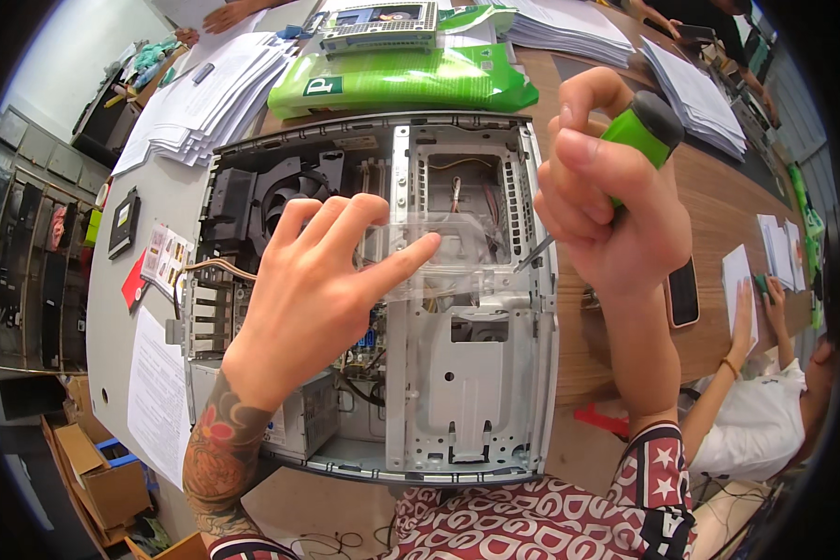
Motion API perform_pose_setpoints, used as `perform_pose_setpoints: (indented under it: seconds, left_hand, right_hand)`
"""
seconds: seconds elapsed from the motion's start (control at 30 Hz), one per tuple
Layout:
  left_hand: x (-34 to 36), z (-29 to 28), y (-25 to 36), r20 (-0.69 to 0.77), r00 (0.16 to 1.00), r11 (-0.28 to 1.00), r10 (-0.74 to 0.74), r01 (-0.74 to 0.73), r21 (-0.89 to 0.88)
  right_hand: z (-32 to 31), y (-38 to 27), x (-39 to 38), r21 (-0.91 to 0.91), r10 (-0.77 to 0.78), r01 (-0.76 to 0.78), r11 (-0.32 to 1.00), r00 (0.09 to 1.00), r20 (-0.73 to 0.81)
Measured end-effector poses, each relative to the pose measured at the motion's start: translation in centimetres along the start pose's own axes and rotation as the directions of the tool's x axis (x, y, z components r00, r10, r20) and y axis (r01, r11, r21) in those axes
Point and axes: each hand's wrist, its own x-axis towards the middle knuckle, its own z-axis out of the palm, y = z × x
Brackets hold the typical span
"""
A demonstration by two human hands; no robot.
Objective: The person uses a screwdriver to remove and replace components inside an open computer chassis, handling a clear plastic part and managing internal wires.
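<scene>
An open desktop computer case lies flat before me, with a dark fan housing at its upper left. My left hand is spread over the middle, its index fingertip pressing on a clear plastic piece on the metal frame. My right hand grips a screwdriver with a green and black handle, its thin shaft angled down to the frame's right side beside the plastic. Whether the tip sits in a screw is too small to tell.
Paper stacks, a green package and a metal drive lie beyond the case. A phone is at the right, near a co-worker's hands. Other people stand across the table. Cardboard boxes are at lower left.
</scene>
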Motion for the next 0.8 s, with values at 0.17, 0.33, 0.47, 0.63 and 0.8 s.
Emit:
perform_pose_setpoints:
  seconds: [0.17,0.33,0.47,0.63,0.8]
  left_hand:
    - [0.3,-0.1,-0.1,0.012,1.0,1.0,0.004,-0.004,-0.016]
    - [0.2,-0.2,-0.2,0.016,1.0,1.0,0.01,-0.01,-0.025]
    - [0.1,0.0,-0.2,0.005,1.0,1.0,0.01,-0.01,-0.026]
    - [-0.1,0.1,-0.2,-0.012,1.0,1.0,0.011,-0.011,-0.027]
    - [0.0,0.3,-0.2,-0.019,1.0,0.999,0.023,-0.023,-0.029]
  right_hand:
    - [-0.1,0.2,-0.1,-0.011,0.02,-0.02,1.0,1.0,0.0]
    - [-0.2,0.6,-0.6,-0.004,0.02,-0.02,1.0,0.998,0.065]
    - [0.5,0.3,-1.1,-0.112,-0.034,0.04,0.993,0.998,0.057]
    - [0.9,0.6,-1.3,-0.089,0.101,-0.11,0.99,0.99,-0.101]
    - [0.7,0.7,-1.3,-0.103,0.05,-0.053,0.993,0.998,-0.03]
